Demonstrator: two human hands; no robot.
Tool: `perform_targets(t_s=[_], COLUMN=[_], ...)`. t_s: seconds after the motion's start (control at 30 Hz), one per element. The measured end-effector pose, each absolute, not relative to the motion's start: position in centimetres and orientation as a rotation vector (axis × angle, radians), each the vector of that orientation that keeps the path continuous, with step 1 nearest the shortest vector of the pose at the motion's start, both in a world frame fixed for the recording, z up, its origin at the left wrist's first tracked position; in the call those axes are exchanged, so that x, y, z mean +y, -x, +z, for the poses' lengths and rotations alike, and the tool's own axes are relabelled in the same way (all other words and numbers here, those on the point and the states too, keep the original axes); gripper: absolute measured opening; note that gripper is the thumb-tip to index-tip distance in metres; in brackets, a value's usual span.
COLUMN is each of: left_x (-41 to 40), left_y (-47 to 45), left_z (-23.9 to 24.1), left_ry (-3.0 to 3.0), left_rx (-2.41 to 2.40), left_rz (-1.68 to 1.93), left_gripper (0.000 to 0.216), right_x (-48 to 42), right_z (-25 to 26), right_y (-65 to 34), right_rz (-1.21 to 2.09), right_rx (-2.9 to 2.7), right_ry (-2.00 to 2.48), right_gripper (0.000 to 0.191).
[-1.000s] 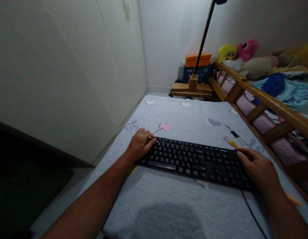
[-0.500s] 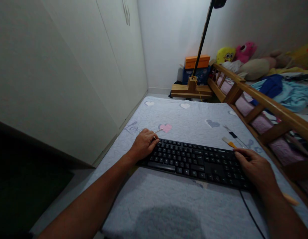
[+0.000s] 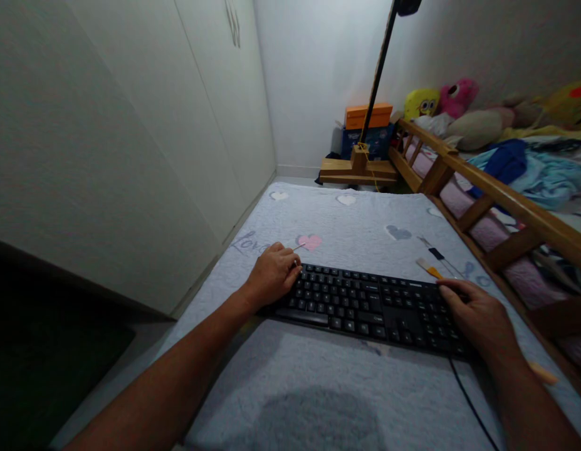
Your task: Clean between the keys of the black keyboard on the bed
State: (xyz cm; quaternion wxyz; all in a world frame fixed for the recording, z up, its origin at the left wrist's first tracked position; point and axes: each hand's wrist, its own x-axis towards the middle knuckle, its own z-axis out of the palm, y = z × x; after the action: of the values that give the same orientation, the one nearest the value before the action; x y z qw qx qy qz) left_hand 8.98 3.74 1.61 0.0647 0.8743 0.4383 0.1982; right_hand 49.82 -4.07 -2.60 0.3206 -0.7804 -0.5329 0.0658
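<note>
A black keyboard lies across the patterned bedspread, its cable running toward me from the near edge. My left hand is at the keyboard's left end, fingers closed around a thin pale stick that looks like a cotton swab. One end of the stick points away past the fingers; much of it is hidden by them. At the right end, my right hand grips the keyboard, thumb on top near the far corner and its other fingers partly hidden.
Beyond the keyboard lie a small brush with a yellow handle and a slim tool with a black band. An orange object shows beside my right forearm. A wooden bed rail borders the right; a white cupboard stands left.
The view has shifted slightly. My left thumb has drawn in a little against the fingers around the stick. The right hand keeps its hold on the keyboard.
</note>
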Motion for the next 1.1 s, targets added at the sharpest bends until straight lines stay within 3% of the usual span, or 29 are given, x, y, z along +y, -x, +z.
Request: perform_targets(t_s=[1.1], left_x=[3.6], left_y=[-6.8], left_z=[1.1], left_ry=[-2.561], left_rx=[1.295], left_rz=[0.691], left_gripper=[0.015], right_x=[-4.0], right_z=[-2.6], right_y=[-49.8], right_rz=[0.193], right_rx=[-1.358], right_ry=[2.057], right_gripper=[0.041])
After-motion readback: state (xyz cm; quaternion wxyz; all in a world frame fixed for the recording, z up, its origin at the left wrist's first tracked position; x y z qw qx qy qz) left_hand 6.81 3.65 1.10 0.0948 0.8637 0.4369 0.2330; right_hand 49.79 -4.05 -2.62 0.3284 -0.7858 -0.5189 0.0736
